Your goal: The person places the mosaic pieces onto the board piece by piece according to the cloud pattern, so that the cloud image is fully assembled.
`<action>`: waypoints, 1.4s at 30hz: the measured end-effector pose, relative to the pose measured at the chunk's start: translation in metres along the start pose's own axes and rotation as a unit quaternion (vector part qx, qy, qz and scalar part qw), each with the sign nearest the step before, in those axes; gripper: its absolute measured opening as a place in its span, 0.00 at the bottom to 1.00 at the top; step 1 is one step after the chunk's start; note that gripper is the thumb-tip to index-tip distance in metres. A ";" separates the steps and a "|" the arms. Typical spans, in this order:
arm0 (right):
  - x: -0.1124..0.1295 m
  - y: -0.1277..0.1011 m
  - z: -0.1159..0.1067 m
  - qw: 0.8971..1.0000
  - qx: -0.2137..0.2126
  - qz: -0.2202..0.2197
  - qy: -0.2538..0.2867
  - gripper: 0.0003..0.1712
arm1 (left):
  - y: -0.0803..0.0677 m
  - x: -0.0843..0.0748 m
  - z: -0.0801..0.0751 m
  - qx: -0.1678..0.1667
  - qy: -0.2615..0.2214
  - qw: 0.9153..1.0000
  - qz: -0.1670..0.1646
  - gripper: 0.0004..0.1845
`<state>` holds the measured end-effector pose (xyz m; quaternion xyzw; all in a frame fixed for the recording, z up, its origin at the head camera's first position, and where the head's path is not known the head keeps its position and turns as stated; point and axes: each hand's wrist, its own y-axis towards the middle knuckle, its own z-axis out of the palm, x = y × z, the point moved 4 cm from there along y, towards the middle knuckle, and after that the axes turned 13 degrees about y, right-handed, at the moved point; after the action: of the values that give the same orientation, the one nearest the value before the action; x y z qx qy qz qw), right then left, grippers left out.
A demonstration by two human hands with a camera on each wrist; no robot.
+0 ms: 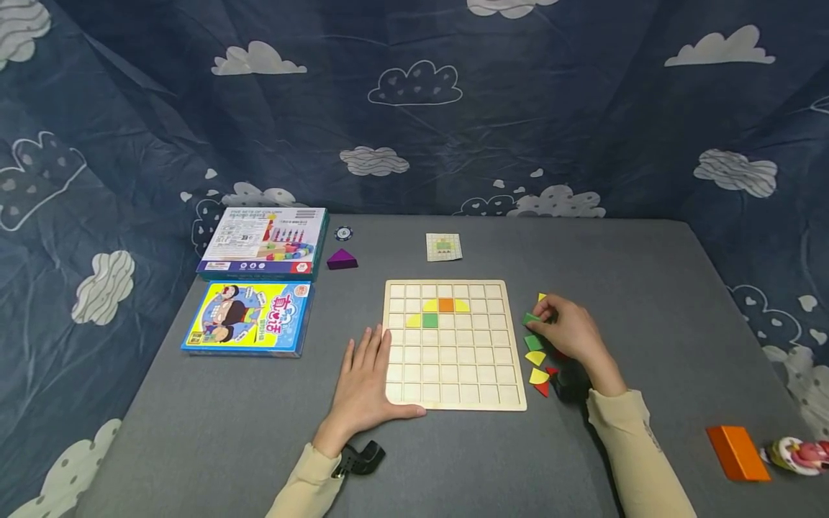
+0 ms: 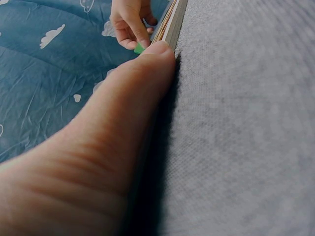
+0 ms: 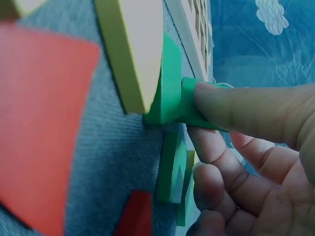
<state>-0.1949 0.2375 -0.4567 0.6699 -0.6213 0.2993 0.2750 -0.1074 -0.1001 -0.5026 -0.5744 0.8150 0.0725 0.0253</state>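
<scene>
A wooden grid board (image 1: 453, 356) lies in the middle of the table. In its upper cells sit an orange square (image 1: 445, 305), a green square (image 1: 430, 320) and several yellow rounded pieces (image 1: 461, 306). My left hand (image 1: 363, 385) rests at the board's lower left corner, fingers straight along the left side and thumb by the front edge. Right of the board, my right hand (image 1: 570, 331) pinches a green block (image 3: 192, 101) between thumb and fingers. Below that hand lie another green piece (image 1: 534, 343), yellow quarter pieces (image 1: 535, 358) and red pieces (image 1: 542, 389), partly hidden by the wrist camera.
A small pattern card (image 1: 443, 247) lies behind the board. At the left are two boxes, one white-topped (image 1: 259, 241) and one yellow and blue (image 1: 249, 316), with a purple wedge (image 1: 342, 259) and a round chip (image 1: 343, 233) beside them. An orange block (image 1: 738, 453) and a figurine (image 1: 803, 456) stand at front right.
</scene>
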 end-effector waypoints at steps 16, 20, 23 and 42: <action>0.017 -0.003 0.018 0.995 -0.019 -0.042 0.083 0.08 | 0.001 0.000 -0.001 0.000 0.004 1.000 0.001 0.72; 0.026 -0.003 0.028 0.995 0.005 -0.041 0.095 0.09 | 0.001 -0.001 -0.001 -0.001 0.005 1.000 0.002 0.72; 0.032 -0.002 0.036 0.994 0.021 -0.035 0.105 0.09 | 0.001 -0.001 0.000 0.002 0.003 1.000 0.002 0.72; 0.071 0.014 0.069 0.991 0.053 -0.069 0.103 0.05 | 0.000 0.000 0.002 0.010 0.006 1.000 -0.005 0.72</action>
<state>-0.2015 0.1374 -0.4501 0.6902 -0.5256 0.3794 0.3216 -0.1074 -0.0997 -0.5041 -0.5782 0.8132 0.0611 0.0263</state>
